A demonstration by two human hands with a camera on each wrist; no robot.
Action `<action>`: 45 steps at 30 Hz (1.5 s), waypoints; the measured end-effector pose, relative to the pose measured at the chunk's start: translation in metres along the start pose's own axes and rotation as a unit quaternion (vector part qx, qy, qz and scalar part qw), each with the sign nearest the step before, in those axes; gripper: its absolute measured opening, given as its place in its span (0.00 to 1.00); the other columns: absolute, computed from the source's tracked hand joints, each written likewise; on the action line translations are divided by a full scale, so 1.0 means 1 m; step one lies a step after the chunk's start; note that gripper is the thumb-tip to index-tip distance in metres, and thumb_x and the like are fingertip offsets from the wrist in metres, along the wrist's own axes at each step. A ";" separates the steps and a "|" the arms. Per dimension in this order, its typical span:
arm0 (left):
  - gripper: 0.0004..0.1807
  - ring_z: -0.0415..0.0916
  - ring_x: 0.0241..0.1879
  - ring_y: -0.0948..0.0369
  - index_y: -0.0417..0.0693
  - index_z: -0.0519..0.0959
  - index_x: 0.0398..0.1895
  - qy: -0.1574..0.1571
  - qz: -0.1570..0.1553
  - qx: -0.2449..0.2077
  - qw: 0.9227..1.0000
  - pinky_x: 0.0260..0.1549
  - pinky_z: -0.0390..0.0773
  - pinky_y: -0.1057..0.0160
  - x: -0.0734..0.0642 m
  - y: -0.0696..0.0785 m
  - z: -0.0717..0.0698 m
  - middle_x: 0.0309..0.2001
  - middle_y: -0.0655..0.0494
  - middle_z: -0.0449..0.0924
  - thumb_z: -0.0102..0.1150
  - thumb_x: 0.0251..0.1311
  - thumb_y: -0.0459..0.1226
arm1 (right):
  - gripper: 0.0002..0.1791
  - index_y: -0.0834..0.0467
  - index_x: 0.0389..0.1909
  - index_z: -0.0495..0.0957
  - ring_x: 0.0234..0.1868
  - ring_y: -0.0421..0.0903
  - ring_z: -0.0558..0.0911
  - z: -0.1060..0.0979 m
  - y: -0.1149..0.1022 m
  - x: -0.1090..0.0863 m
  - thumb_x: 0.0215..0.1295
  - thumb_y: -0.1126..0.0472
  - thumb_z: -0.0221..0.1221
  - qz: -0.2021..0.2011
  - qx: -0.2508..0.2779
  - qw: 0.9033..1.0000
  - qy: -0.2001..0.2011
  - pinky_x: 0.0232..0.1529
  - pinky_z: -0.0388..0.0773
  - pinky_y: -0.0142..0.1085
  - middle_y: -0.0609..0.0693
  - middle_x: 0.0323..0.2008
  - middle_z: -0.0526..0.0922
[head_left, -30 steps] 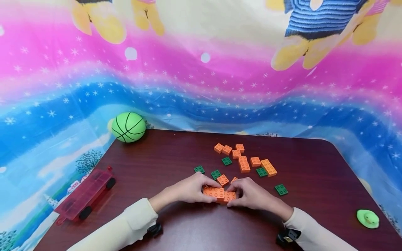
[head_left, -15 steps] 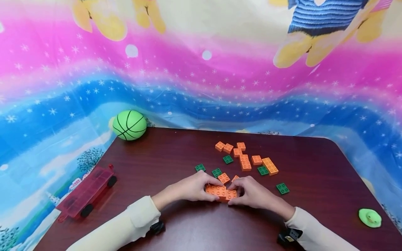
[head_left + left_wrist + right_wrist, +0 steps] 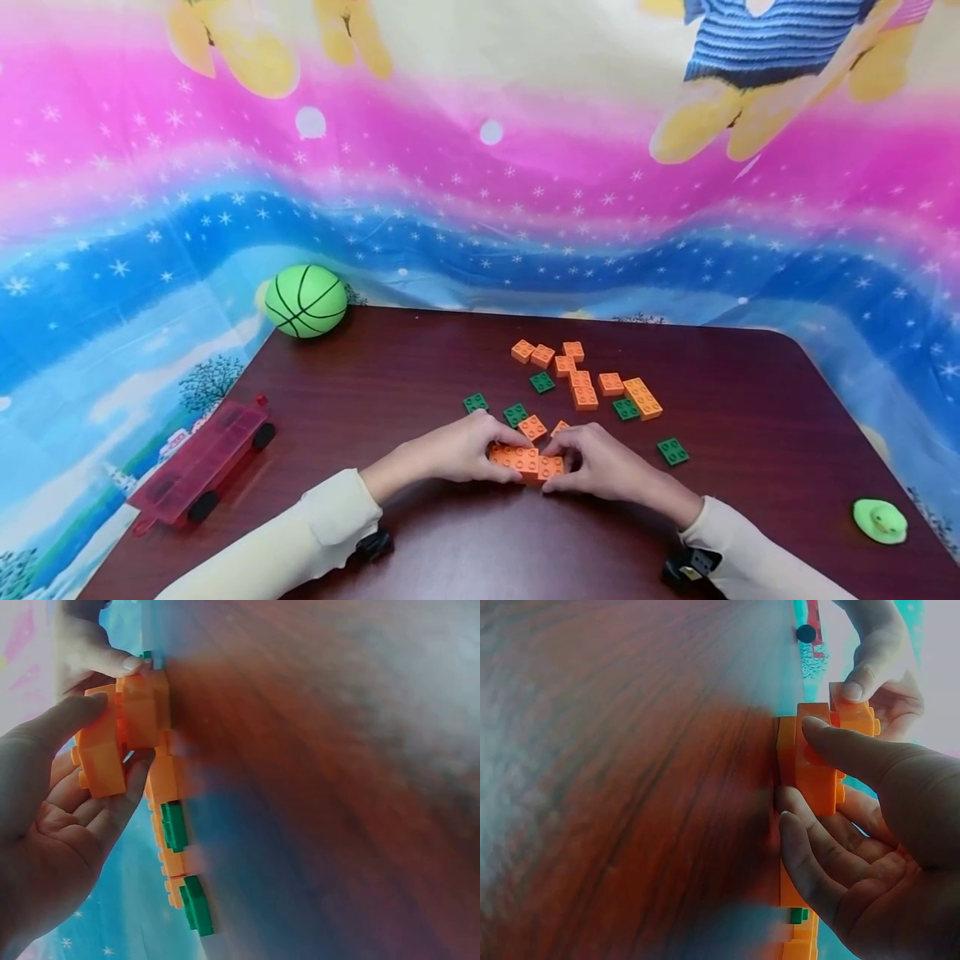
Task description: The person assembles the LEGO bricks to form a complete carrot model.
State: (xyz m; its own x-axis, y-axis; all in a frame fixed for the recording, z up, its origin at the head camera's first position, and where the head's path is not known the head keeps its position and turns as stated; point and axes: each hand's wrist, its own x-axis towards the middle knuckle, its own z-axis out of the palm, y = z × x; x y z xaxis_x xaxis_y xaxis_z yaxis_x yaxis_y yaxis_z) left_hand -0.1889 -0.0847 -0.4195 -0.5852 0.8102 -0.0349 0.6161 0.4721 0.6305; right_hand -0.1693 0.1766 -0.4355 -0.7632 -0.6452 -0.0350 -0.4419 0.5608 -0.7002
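Observation:
My left hand (image 3: 465, 450) pinches a long orange building brick (image 3: 101, 754) between thumb and fingers. Under its right part sits another orange brick (image 3: 816, 765), its studs facing up, which my right hand (image 3: 606, 462) grips by the right end. In the head view the left-hand brick overlaps the lower one like a step. Whether the two are pressed fully together, I cannot tell. Just beyond the hands lie a small orange brick (image 3: 532, 427) and a green brick (image 3: 515, 415); one more orange brick (image 3: 559, 427) is partly hidden by the right fingers.
Several orange bricks (image 3: 580, 380) lie loose farther back, with a yellow-orange brick (image 3: 642, 398) and scattered green bricks (image 3: 672, 451). A green ball (image 3: 305, 301) is at the back left, a red toy cart (image 3: 201, 467) at left, a green duck toy (image 3: 880, 521) at right.
My left hand has shifted slightly right with its brick, over the lower one. The right hand keeps its grip almost in place. The head view has moved a little.

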 end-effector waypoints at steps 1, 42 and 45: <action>0.24 0.77 0.37 0.77 0.52 0.82 0.63 -0.001 0.000 -0.002 1.000 0.42 0.77 0.75 -0.001 0.000 0.000 0.53 0.58 0.88 0.68 0.66 0.46 | 0.17 0.52 0.46 0.87 0.25 0.33 0.79 0.000 0.000 0.000 0.59 0.50 0.74 0.001 0.002 1.000 -0.002 0.27 0.78 0.29 0.40 0.31 0.84; 0.22 0.73 0.30 0.75 0.51 0.84 0.61 0.013 -0.016 0.012 1.000 0.33 0.74 0.75 0.003 0.003 0.006 0.48 0.60 0.89 0.69 0.65 0.44 | 0.17 0.52 0.45 0.87 0.25 0.32 0.78 0.001 0.000 0.000 0.58 0.49 0.74 -0.001 0.002 1.000 0.003 0.27 0.78 0.29 0.40 0.29 0.83; 0.21 0.74 0.32 0.75 0.51 0.84 0.60 0.025 -0.015 0.012 1.000 0.35 0.75 0.75 0.004 0.004 0.007 0.48 0.60 0.89 0.70 0.64 0.44 | 0.17 0.52 0.45 0.87 0.25 0.33 0.78 0.000 0.000 0.000 0.58 0.49 0.74 -0.001 0.000 1.000 0.004 0.27 0.78 0.29 0.40 0.29 0.83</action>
State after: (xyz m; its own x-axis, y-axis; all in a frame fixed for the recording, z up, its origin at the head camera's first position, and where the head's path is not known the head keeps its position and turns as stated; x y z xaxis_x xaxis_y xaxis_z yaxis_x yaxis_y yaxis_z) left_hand -0.1852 -0.0770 -0.4223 -0.6288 0.7774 -0.0142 0.6099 0.5046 0.6111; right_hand -0.1694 0.1766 -0.4355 -0.7661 -0.6422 -0.0269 -0.4439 0.5588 -0.7005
